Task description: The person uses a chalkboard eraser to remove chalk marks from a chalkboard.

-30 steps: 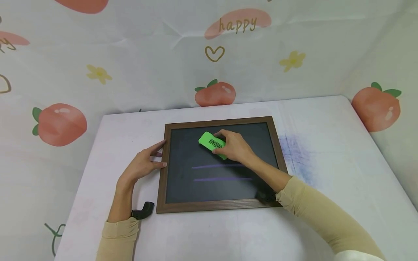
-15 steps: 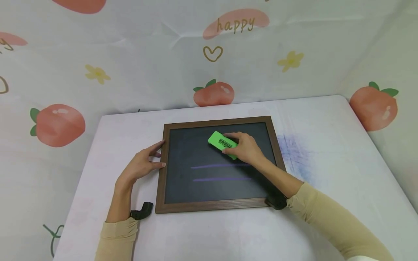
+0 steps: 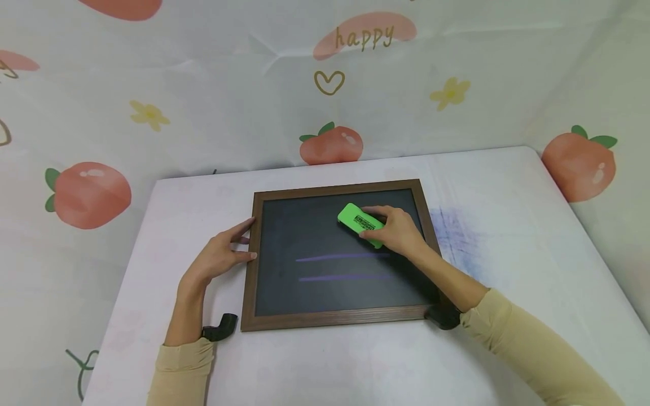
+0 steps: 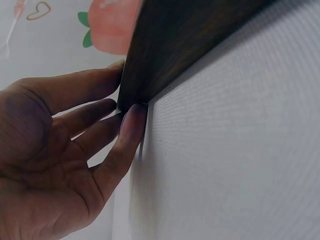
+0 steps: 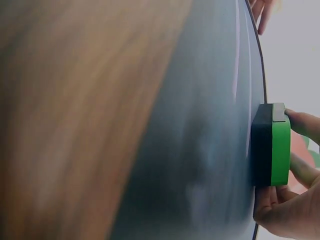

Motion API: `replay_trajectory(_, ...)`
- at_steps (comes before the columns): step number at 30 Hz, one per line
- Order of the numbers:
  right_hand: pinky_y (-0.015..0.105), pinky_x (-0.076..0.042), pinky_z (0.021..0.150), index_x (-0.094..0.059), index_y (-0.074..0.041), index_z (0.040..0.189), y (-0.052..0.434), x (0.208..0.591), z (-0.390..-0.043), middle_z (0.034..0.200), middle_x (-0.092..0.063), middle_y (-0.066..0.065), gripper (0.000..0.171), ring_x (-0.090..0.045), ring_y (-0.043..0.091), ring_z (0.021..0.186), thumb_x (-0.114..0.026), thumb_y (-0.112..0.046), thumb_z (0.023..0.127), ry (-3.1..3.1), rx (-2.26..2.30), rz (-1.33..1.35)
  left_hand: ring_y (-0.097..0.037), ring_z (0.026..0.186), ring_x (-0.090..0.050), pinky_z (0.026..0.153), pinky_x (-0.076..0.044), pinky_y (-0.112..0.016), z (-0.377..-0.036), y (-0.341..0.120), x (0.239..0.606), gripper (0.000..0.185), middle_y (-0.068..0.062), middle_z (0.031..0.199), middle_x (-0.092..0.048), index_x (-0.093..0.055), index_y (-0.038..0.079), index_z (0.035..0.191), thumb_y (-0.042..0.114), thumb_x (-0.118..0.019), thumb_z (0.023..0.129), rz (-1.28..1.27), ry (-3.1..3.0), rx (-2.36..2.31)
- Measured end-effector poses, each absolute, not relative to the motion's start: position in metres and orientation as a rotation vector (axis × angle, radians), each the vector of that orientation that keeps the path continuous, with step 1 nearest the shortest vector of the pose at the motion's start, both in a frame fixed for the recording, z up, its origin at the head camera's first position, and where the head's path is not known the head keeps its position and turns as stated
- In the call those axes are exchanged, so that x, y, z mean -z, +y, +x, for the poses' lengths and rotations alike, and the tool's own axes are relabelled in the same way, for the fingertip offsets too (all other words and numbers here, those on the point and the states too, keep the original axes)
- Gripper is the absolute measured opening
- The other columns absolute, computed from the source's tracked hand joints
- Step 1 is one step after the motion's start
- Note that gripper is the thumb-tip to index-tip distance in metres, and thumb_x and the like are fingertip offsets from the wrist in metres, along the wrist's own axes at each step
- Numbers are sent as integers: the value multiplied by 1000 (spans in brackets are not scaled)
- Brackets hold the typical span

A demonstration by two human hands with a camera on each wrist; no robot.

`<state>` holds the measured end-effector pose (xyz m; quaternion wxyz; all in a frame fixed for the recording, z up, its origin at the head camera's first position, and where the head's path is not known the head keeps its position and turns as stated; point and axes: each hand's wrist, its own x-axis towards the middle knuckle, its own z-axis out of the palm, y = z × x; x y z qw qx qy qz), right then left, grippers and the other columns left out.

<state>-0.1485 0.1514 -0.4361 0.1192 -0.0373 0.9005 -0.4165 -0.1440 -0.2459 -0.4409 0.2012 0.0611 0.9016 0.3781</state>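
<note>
A chalkboard (image 3: 299,225) in a brown wooden frame lies on the white table. Two purple lines (image 3: 330,257) run across its lower half. My right hand (image 3: 402,231) grips a green board eraser (image 3: 358,220) by its right end, over the upper right part of the board. Seen from the right wrist, the eraser's dark felt side (image 5: 261,145) faces the board surface, at or very near it. My left hand (image 3: 215,260) rests thumb and fingertips against the frame's left edge. In the left wrist view the fingers (image 4: 85,90) are extended to the frame's side.
Black wrist-worn devices (image 3: 220,328) stick out by both forearms. Blue smudges (image 3: 459,242) stain the table (image 3: 315,366) right of the board. A white fabric backdrop (image 3: 228,84) with printed peaches and flowers stands behind the table.
My right hand has carried the eraser rightward across the upper part of the board. The left hand stays at the frame's left edge. Both purple lines are still there.
</note>
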Motion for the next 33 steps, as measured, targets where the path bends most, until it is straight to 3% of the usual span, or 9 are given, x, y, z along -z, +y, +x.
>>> replay_trajectory(7, 37, -45, 71, -61, -17, 138, 166, 434, -145, 128, -61, 15, 61, -58, 26, 90, -81, -29, 82, 2669, 1153, -82, -40, 127, -47, 98, -38, -60, -144, -246, 441, 84, -22, 141, -50, -29, 16, 158, 11, -74, 87, 172, 2516, -1058)
replay_trajectory(13, 35, -45, 65, -60, -15, 138, 176, 435, -146, 111, -67, 15, 61, -59, 26, 82, -82, -30, 82, 2712, 1122, -65, -40, 127, -47, 99, -38, -60, -144, -246, 440, 83, -23, 139, -52, -30, 17, 157, 12, -74, 87, 160, 2518, -1058)
replay_trajectory(18, 34, -47, 64, -58, -13, 139, 183, 435, -149, 112, -67, 17, 62, -61, 26, 81, -80, -29, 84, 2716, 1104, -57, -41, 127, -47, 100, -37, -61, -143, -246, 440, 83, -23, 138, -52, -30, 16, 157, 11, -74, 87, 151, 2519, -1052)
replay_trajectory(27, 41, -50, 73, -54, -8, 140, 191, 430, -150, 113, -67, 20, 63, -64, 31, 94, -78, -30, 85, 2725, 1070, 7, -39, 127, -48, 99, -38, -60, -144, -246, 441, 83, -21, 140, -51, -31, 17, 157, 12, -74, 87, 156, 2525, -1048)
replay_trajectory(33, 45, -50, 76, -50, -2, 139, 199, 427, -147, 111, -64, 22, 65, -62, 34, 94, -77, -30, 86, 2742, 1042, 80, -38, 128, -48, 99, -38, -59, -144, -247, 441, 83, -19, 145, -49, -31, 17, 157, 12, -74, 87, 167, 2525, -1050)
